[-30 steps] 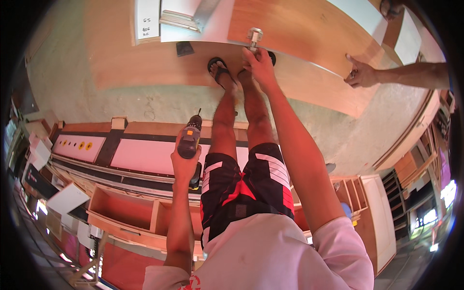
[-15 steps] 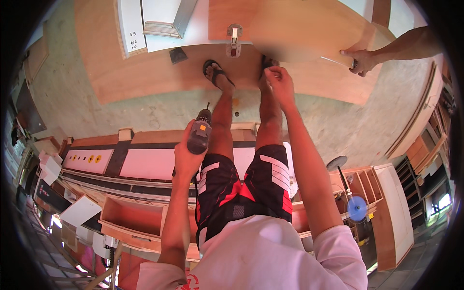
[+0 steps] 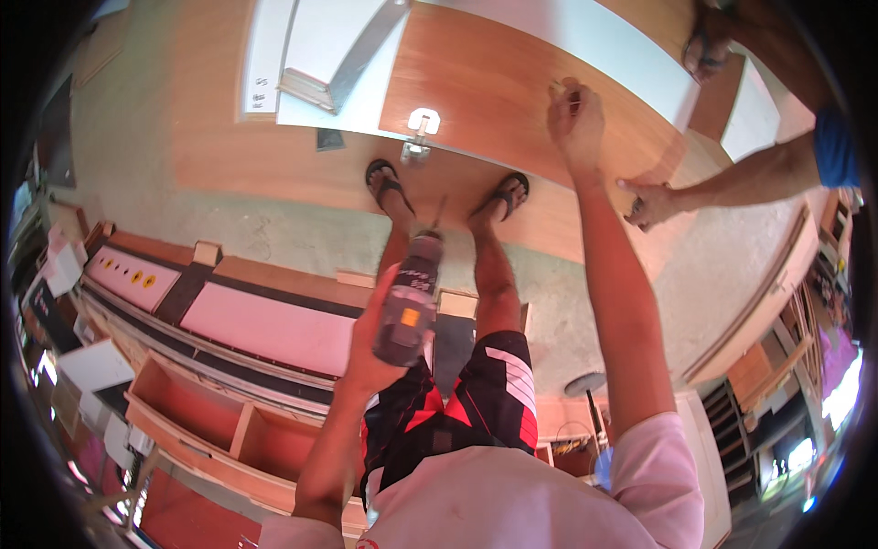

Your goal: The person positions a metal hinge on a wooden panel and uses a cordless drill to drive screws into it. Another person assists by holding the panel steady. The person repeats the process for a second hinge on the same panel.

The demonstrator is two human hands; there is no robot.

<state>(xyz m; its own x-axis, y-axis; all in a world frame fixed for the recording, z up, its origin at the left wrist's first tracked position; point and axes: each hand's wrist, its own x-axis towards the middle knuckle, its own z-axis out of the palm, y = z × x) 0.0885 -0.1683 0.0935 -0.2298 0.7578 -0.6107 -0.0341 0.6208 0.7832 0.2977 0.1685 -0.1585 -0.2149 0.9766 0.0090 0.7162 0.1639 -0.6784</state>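
My left hand (image 3: 370, 343) is wrapped round the grip of a dark cordless drill (image 3: 409, 302), whose bit points away from me, smeared by motion. Out over the wooden panel (image 3: 476, 78), my right hand (image 3: 576, 133) has its fingers curled together. Something small and yellowish shows at its fingertips, too small to name. A metal hinge (image 3: 418, 133) sits on the panel's near edge, in front of my feet. To the right of my right forearm, a co-worker's hand (image 3: 649, 203) rests by the lower board; another co-worker's hand (image 3: 709, 46) is farther back.
White panels with a raised edge (image 3: 311, 87) lie at the far left of the work. A small dark square (image 3: 329, 139) is on the lower board (image 3: 210, 156). Behind my legs stand a long cabinet piece (image 3: 265, 316) and an open drawer box (image 3: 201, 403).
My right hand has moved from near my foot out over the wooden panel. The drill has come to the right and nearer the camera. A co-worker's second hand has appeared.
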